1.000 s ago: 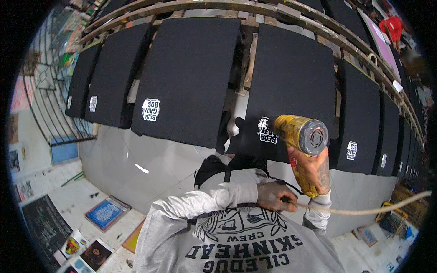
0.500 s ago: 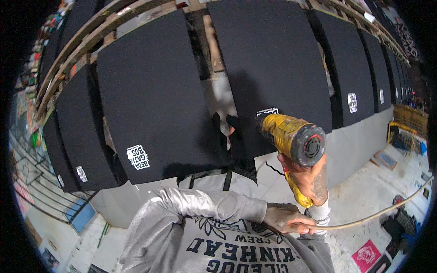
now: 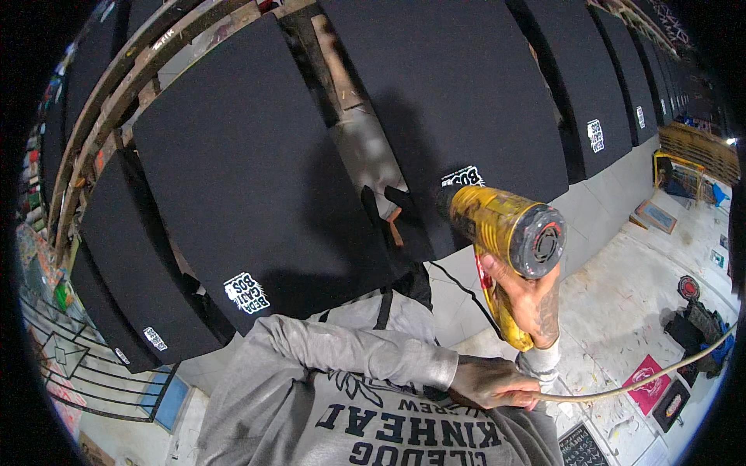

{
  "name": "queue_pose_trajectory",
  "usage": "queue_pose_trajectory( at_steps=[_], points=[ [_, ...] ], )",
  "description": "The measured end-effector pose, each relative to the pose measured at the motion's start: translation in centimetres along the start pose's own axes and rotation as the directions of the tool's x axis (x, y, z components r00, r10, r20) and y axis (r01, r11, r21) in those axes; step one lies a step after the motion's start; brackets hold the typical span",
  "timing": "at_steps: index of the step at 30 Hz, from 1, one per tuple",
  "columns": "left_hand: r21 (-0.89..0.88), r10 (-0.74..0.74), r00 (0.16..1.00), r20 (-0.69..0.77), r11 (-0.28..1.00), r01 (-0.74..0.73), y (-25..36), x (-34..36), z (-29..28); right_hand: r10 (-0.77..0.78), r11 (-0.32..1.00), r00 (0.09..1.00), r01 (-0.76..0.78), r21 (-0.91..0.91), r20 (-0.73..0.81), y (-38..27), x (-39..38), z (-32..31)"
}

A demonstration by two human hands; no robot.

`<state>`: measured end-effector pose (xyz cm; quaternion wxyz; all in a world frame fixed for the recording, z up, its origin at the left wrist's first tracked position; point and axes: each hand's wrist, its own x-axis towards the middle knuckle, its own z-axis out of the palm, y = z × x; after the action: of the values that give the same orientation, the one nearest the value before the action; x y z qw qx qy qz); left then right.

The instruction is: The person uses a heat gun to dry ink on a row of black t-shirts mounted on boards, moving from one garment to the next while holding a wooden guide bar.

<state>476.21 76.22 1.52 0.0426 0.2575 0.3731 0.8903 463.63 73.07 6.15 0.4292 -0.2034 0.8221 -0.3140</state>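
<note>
A yellow and black heat gun [image 3: 497, 225], worn and smudged, is in my right hand [image 3: 532, 303], whose fingers wrap its handle. Its nozzle end points left, over a white print [image 3: 464, 178] on a black fabric panel [image 3: 458, 85], and covers part of that print. Close to my body, my left hand [image 3: 493, 382] is closed round a pale cord [image 3: 645, 380] that runs off to the right. My left forearm crosses in front of my chest. To the left lies another black panel [image 3: 233, 147] with a white print [image 3: 246, 293] near its lower edge.
More black panels [image 3: 590, 85] with white prints stretch away on both sides. Wooden rails [image 3: 124, 101] run behind them. A dark metal railing [image 3: 93, 380] stands at lower left. On the pale floor at right lie a pink printed sheet [image 3: 646, 384] and a dark heap [image 3: 695, 330].
The view has turned slightly, so the panels sit shifted and tilted. The heat gun has moved a little right relative to the print, showing more of it. Both hands keep their holds.
</note>
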Motion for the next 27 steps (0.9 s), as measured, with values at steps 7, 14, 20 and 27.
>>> queue_pose_trajectory(
  at_steps=[7,14,20,27],
  points=[
    [0.017,-0.050,0.998,0.042,0.999,0.049,1.0,-0.6,-0.4,-0.062,0.995,0.994,0.069,0.076,-0.094,0.3,-0.5,0.6],
    [-0.008,-0.043,0.999,-0.031,0.999,0.043,2.5,-0.9,-1.5,-0.070,0.998,0.990,0.070,-0.007,-0.124,1.0,-0.4,0.6],
    [0.050,-0.006,0.995,-0.104,0.999,0.012,1.7,-1.0,-1.7,-0.347,0.936,0.900,0.314,-0.161,-0.263,1.7,-0.1,1.6],
    [0.097,-0.064,0.998,-0.021,0.993,0.066,2.3,-0.6,-1.7,-0.352,0.932,0.892,0.306,-0.195,-0.283,0.9,0.3,1.2]
  ],
)
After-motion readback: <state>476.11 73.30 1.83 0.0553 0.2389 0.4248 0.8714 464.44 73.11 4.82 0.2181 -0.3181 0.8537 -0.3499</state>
